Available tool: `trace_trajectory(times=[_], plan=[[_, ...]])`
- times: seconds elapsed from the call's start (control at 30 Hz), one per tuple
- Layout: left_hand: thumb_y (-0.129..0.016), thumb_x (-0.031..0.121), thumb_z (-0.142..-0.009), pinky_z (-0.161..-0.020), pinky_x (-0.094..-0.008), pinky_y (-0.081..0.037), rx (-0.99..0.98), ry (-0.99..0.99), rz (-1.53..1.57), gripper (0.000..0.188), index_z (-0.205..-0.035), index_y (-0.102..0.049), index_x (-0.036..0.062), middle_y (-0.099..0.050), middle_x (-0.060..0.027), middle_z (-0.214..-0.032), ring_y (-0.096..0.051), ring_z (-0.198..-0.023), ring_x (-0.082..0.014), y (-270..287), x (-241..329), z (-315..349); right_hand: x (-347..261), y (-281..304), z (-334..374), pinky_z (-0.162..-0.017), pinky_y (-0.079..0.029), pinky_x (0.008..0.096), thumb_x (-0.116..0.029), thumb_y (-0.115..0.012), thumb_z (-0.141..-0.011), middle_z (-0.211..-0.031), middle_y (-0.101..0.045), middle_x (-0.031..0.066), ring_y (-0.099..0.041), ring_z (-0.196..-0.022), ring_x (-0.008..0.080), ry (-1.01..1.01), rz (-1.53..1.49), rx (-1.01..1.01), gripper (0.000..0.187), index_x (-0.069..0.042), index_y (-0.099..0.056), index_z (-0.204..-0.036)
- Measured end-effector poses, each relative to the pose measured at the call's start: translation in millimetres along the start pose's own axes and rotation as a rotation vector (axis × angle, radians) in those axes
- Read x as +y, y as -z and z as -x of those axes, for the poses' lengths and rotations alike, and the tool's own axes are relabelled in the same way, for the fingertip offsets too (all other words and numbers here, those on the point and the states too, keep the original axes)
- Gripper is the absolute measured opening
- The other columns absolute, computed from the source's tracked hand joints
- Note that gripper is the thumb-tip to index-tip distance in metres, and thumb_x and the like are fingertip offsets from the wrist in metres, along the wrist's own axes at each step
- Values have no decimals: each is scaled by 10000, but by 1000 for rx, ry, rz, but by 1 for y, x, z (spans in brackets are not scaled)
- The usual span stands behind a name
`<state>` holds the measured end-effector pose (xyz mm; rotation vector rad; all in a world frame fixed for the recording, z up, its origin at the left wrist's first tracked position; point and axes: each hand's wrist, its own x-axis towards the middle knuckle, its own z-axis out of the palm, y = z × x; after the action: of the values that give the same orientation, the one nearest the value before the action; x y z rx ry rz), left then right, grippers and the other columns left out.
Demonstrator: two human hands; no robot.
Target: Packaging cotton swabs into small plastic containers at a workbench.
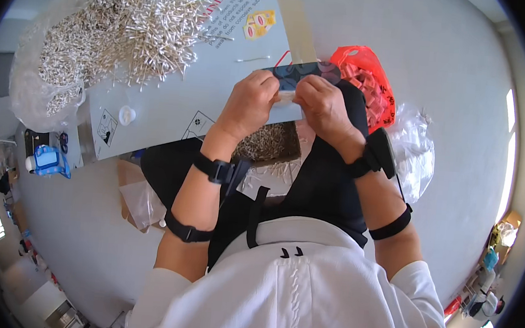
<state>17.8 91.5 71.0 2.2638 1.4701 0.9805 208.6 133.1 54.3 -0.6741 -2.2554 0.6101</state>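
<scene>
My left hand and my right hand are close together over the table's near edge, fingers closed in a pinch. Between them shows a small whitish thing; the fingers hide most of it, and its kind cannot be made out. Just beyond the fingers lies a dark, see-through sheet with round shapes. A loose cotton swab rests on the table past my left hand. Below the hands, between my legs, a cardboard box holds many cotton swabs.
A big heap of cotton swabs spills from a clear plastic bag on the table's left. Nearby stands a small round white container. Yellow-and-red labels lie farther back. At right are a red bag of pink pieces and a clear bag.
</scene>
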Motion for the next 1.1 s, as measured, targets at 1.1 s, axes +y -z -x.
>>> trace_trajectory(times=[1.1], plan=[[-728, 91, -784, -593, -256, -497, -13, 926, 1005, 124, -877, -721, 9, -696, -41, -790, -638, -718, -112, -3, -2, 13, -10, -19, 10, -627, -507, 239, 22, -735, -776, -840, -620, 61, -626, -693, 102, -420, -331, -18, 228, -5, -659, -989]])
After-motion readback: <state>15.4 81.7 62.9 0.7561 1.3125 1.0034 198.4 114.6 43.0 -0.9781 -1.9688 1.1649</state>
